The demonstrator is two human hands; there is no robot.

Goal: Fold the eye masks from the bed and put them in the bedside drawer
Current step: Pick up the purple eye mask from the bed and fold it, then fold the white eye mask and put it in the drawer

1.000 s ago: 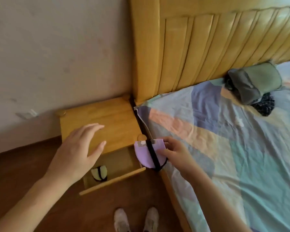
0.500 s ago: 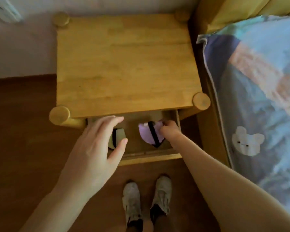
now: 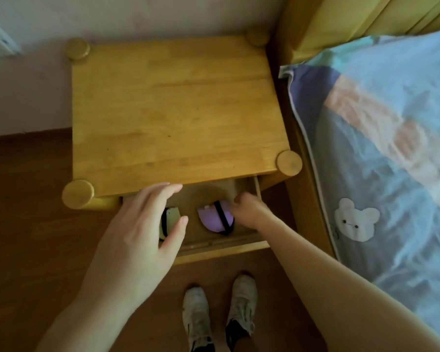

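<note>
Right hand [image 3: 248,212] pinching purple mask [image 3: 214,219] inside drawer [image 3: 214,246]; left hand [image 3: 140,229] spread above. Risk: released mask may unfold, or strap may snag.

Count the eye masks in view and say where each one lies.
2. A folded purple eye mask lies in the open drawer, right of middle, at the right hand. A pale eye mask lies left of it, partly behind the left hand. Others may be hidden under the tabletop.
</note>
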